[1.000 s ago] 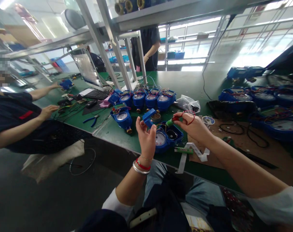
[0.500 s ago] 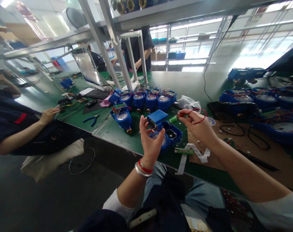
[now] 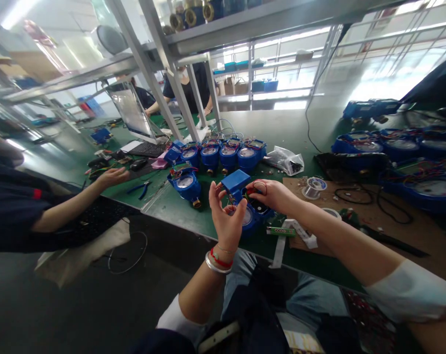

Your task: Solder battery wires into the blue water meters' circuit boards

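In the middle of the bench lies an opened blue water meter (image 3: 248,221). My left hand (image 3: 226,214) grips its raised blue cover (image 3: 236,180) between thumb and fingers, tilting it over the dial. With fingertips pinched, my right hand (image 3: 270,195) reaches into the meter's open housing, holding a green battery (image 3: 246,197) that my fingers mostly hide. A thin red wire (image 3: 264,183) loops over those fingers. Another green battery (image 3: 280,231) lies near the bench edge, beside a white paper strip (image 3: 279,251).
Several blue meters (image 3: 228,153) stand in a row behind, more (image 3: 400,145) at the right. A solder spool (image 3: 313,187) sits on cardboard (image 3: 374,236). Blue pliers (image 3: 143,190) and a clear bag (image 3: 286,160) lie about. A co-worker's hand (image 3: 114,177) is at left.
My right hand has moved left and down, bringing the battery from beside the meter into its housing. My left hand keeps its grip. The co-worker's hand has moved right, palm turned up.
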A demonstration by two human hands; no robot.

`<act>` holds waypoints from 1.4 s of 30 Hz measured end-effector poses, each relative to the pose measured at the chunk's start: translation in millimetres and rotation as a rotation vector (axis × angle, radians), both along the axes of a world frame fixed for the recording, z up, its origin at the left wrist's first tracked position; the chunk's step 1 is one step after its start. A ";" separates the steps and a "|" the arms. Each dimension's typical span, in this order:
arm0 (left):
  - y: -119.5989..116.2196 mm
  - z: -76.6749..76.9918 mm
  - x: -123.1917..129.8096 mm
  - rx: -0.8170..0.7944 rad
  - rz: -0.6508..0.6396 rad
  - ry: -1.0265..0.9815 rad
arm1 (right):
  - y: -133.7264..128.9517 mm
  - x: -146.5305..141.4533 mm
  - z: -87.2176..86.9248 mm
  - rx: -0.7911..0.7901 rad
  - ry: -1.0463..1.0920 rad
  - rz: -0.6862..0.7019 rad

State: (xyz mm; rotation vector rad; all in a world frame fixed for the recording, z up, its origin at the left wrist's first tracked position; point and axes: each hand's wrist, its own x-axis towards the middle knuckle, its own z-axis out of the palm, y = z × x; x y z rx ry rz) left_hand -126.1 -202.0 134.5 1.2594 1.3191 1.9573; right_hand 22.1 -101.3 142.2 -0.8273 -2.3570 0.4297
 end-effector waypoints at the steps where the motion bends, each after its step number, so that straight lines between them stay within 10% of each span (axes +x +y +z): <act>1: 0.5 -0.1 -0.4 0.003 -0.006 -0.009 | 1.8 -1.0 -1.9 -0.004 -0.019 0.004; 14: 1.1 1.1 -3.4 -0.073 -0.018 0.029 | -3.8 8.2 10.5 -0.243 0.165 -0.135; 29: 0.9 9.0 -10.9 -0.096 -0.156 0.899 | 9.6 14.3 47.2 -0.547 0.243 -0.032; 42: 3.1 11.1 15.1 -0.173 -0.039 1.059 | 15.8 14.0 20.1 -0.406 0.129 -0.240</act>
